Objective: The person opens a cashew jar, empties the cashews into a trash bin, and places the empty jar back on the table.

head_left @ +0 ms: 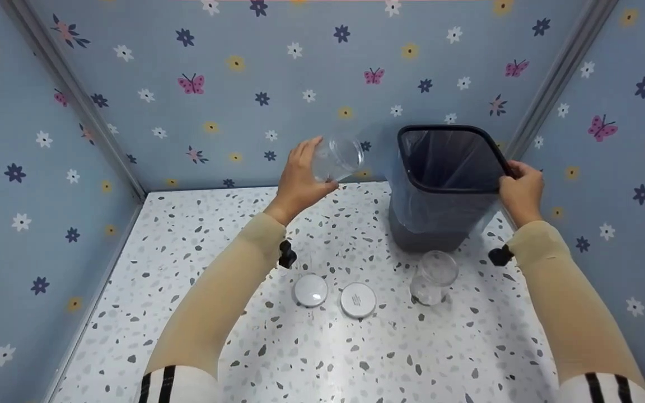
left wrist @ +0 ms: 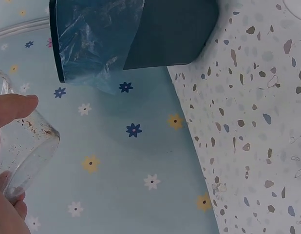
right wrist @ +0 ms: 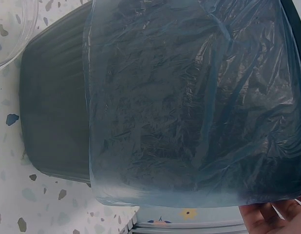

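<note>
My left hand [head_left: 302,182] grips a clear jar [head_left: 336,158] above the back of the table, tilted with its round mouth to the right. In the left wrist view, brown specks dot the jar's wall [left wrist: 36,126]. To the right of it stands a dark grey trash can [head_left: 420,239] with a translucent bluish liner [head_left: 437,211] folded over its rim. My right hand [head_left: 526,193] holds the can's rim at its right side, fingers against the liner. The can's inner bottom is hidden.
A second clear jar [head_left: 439,271] stands on the speckled white table [head_left: 322,358] just in front of the trash can. Two round white lids, a left lid [head_left: 311,290] and a right lid [head_left: 358,300], lie mid-table. Flowered wall panels [head_left: 277,73] enclose the back and sides.
</note>
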